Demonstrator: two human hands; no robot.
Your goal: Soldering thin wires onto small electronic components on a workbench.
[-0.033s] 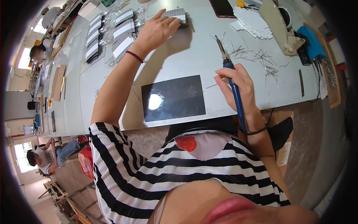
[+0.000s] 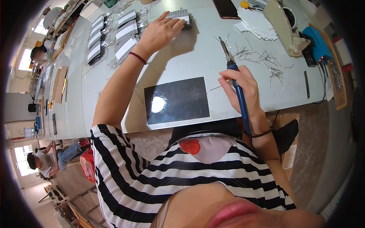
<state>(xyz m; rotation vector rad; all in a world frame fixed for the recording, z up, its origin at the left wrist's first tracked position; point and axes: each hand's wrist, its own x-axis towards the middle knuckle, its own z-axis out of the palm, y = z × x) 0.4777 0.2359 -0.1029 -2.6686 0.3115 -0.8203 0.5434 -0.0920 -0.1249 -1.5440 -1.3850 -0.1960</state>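
Observation:
My left hand [image 2: 161, 32] reaches far across the pale table [image 2: 190, 57], its fingers closed over a small grey and white block of parts [image 2: 181, 16]. My right hand [image 2: 251, 81] grips a blue-handled soldering iron [image 2: 238, 91] near the table's front edge, metal tip [image 2: 225, 47] pointing away from me. A thin metal pin [image 2: 215, 88] sticks out by its fingers. A black rectangular mat [image 2: 176, 100] lies between my arms in front of me.
Loose metal pins [image 2: 262, 59] are scattered right of the iron. Rows of grey and white part strips [image 2: 114, 34] lie at the far left. A dark phone [image 2: 226, 7], a blue device [image 2: 317, 41] and white scraps [image 2: 254, 26] sit at the back right. A person [image 2: 42, 159] sits lower left.

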